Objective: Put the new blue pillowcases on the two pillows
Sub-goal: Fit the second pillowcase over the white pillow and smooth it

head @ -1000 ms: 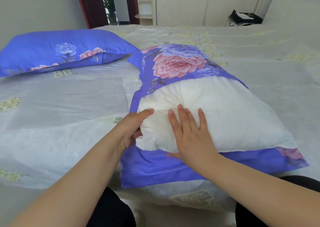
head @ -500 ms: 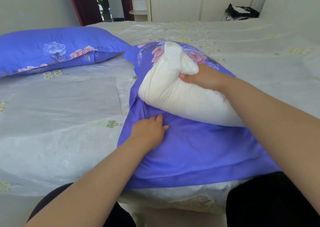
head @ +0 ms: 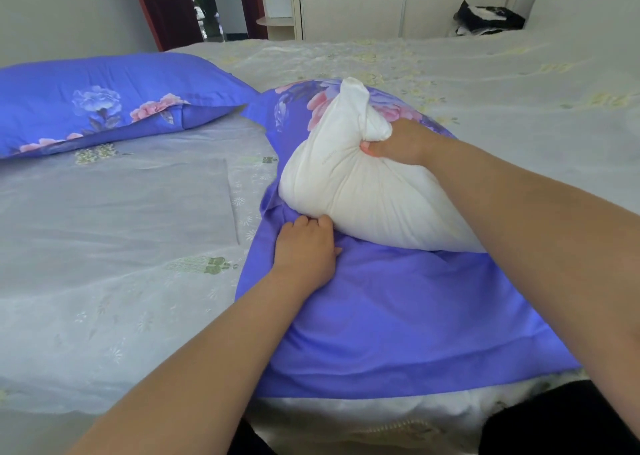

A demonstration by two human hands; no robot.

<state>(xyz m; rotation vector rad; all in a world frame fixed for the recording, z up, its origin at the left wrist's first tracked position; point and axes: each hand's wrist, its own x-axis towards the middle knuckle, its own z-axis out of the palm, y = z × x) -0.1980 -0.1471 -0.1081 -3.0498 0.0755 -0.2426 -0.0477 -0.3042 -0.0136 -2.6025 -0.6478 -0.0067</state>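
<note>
We've got the white pillow (head: 349,191) bunched tight in our right hand (head: 398,142), lying on the open blue pillowcase (head: 398,316) at mid-bed. Our left hand (head: 306,246) is curled onto the case's edge at the pillow's 7 o'clock. It looks light and squishy, so we'd grab a scrunched corner. The finished pillow (head: 104,101) sits at 10 o'clock.

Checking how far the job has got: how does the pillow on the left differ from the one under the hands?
The left pillow is fully inside its blue flowered case and lies flat, untouched. The near pillow is mostly bare white, its end bunched up in the right hand, with its pillowcase spread loose beneath it while the left hand rests on the cloth. Both lie on the bed, and both cases share the same blue flower print.
</note>
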